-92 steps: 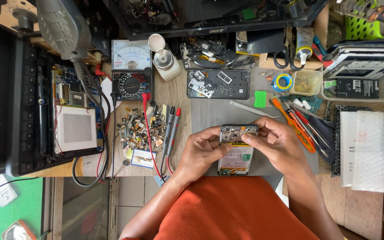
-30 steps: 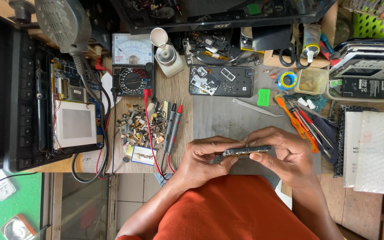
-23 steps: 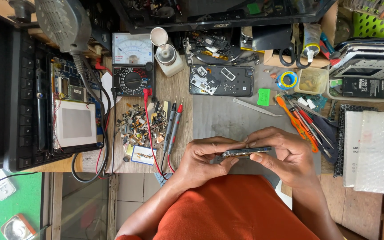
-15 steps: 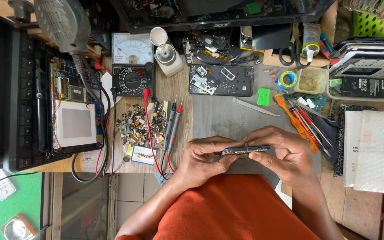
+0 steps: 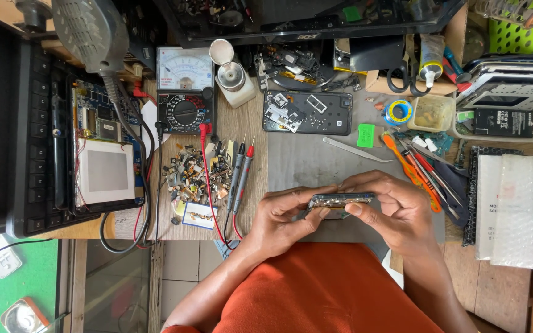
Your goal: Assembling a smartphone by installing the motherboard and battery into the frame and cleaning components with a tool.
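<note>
Both hands hold a small opened phone [image 5: 340, 200] edge-on above the grey work mat [image 5: 316, 154], near the front of the bench. My left hand [image 5: 285, 216] grips its left end with fingers curled over the top and the thumb underneath. My right hand [image 5: 390, 206] grips the right end, thumb pressed against the lower edge. The phone's inner parts show only as a thin strip along its upper edge.
Behind the hands lies another opened phone shell [image 5: 306, 113]. A multimeter [image 5: 183, 92] with red and black probes [image 5: 240, 172] and a heap of small parts [image 5: 195, 172] sit to the left. Screwdrivers [image 5: 421, 169] and bubble wrap [image 5: 519, 209] lie right. An opened laptop [image 5: 50, 135] stands far left.
Three seconds ago the phone lay flat with its open side facing up; both hands have since turned it onto its edge. Over the last second nothing has visibly moved.
</note>
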